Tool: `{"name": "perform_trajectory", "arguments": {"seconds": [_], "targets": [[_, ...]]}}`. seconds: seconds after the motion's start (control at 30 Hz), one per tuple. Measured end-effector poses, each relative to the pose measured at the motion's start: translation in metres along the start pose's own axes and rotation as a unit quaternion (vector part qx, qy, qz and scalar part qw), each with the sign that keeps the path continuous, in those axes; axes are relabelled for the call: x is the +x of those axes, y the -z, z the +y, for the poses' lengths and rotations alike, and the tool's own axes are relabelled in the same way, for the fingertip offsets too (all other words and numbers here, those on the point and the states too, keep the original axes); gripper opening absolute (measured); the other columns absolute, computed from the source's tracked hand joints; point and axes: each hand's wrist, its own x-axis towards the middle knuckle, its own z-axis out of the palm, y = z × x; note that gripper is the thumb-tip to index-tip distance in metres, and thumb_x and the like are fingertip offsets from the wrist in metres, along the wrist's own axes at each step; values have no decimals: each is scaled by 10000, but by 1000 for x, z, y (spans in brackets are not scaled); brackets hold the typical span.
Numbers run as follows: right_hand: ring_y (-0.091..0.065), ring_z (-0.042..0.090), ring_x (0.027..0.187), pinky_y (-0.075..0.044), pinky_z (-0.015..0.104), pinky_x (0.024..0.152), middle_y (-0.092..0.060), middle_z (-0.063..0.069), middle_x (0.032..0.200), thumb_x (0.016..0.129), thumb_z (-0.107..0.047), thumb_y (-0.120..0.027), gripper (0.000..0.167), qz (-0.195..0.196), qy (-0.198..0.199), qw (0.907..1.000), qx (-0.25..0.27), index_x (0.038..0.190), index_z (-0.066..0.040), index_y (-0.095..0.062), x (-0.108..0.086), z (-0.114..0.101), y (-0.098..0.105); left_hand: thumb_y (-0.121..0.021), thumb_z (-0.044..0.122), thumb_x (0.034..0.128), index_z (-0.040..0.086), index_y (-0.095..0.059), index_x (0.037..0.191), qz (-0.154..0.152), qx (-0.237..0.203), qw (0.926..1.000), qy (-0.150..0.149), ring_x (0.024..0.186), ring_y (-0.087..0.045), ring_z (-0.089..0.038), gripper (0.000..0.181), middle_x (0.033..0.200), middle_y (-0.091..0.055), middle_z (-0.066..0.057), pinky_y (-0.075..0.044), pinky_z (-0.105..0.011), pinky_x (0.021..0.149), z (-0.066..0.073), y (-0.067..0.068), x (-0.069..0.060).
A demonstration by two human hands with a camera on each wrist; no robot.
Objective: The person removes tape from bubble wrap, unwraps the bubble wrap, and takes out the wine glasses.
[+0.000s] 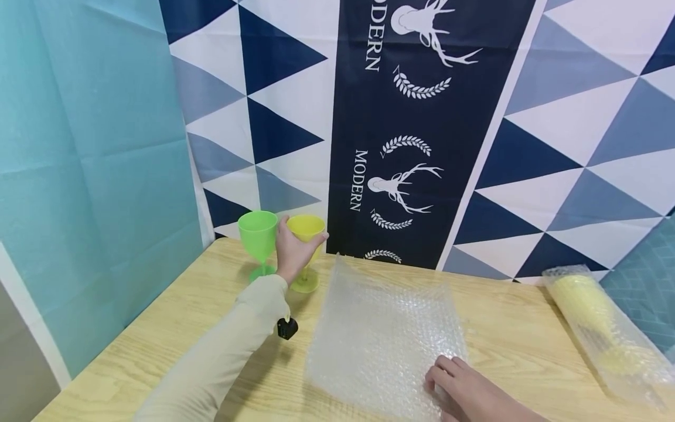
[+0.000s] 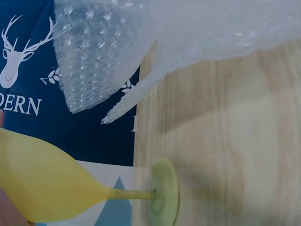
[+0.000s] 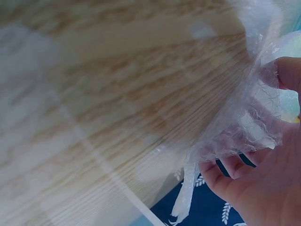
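My left hand (image 1: 295, 252) grips a yellow plastic goblet (image 1: 305, 282) around its bowl, thumb on the right side. In the left wrist view the goblet (image 2: 51, 176) shows its stem and round foot at the tabletop. Beside it on the left stands a green goblet (image 1: 258, 237). A sheet of clear bubble wrap (image 1: 385, 334) spreads over the table to the right of the goblets. At its near right corner my right hand (image 1: 466, 387) holds the edge; the right wrist view shows thumb and fingers on either side of the wrap (image 3: 240, 136).
A yellow object rolled in bubble wrap (image 1: 590, 310) lies at the table's right side. The wooden table (image 1: 506, 328) meets a patterned cloth backdrop (image 1: 401, 123) behind and a teal cloth (image 1: 100, 158) on the left. A small black device (image 1: 287, 328) hangs at my left wrist.
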Motion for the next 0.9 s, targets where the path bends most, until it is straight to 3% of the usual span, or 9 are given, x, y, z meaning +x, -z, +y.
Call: {"name": "perform_trajectory", "arguments": {"seconds": [0.2,0.43,0.6,0.73,0.83,0.9], "targets": [[-416,-39,880,-493,217,737,-516,-174,1033,854,-373,-678,262,-17,36,10000,78,1083,-325,-558,0,0,2,-853,319,668,37,-281,1459,-77,17,9998,169,1235,-489,-317,1015,1357,-485,-164,-393,-459,1093,-5,2,-10],[-406,-44,871,-472,208,714,-503,-185,1017,844,-307,-683,270,79,67,9999,36,1078,-336,-551,0,-1,4,-830,310,697,-13,-336,1384,-444,458,9953,727,1160,-530,-334,906,1271,-526,-192,-426,-482,1046,-10,5,-26],[-401,-46,851,-461,198,696,-494,-189,995,830,-289,-693,284,144,69,9999,-44,1073,-331,-552,0,-2,2,-795,375,731,-26,-388,1318,-920,794,9860,1144,1083,-541,-310,820,1204,-539,-182,-457,-461,979,-8,12,-37],[-404,-45,840,-463,200,692,-497,-185,992,824,-288,-697,288,213,110,9996,-145,1070,-326,-553,0,-2,1,-754,415,768,2,-499,1175,-1386,886,9756,1456,958,-537,-243,633,1042,-560,-106,-477,-409,878,-4,18,-44],[-400,-51,843,-463,199,692,-495,-191,993,824,-293,-698,292,261,179,9993,-183,1073,-329,-551,0,-1,0,-725,437,792,14,-540,1153,-1661,882,9683,1646,1017,-564,-246,586,1058,-590,-96,-482,-425,923,-1,20,-48],[-396,-55,848,-459,200,689,-493,-194,993,822,-284,-698,294,336,304,9988,-208,1073,-325,-552,0,0,0,-715,446,799,16,-527,1208,-1782,820,9656,1709,1136,-561,-285,623,1182,-596,-130,-460,-460,997,2,21,-51]]}}
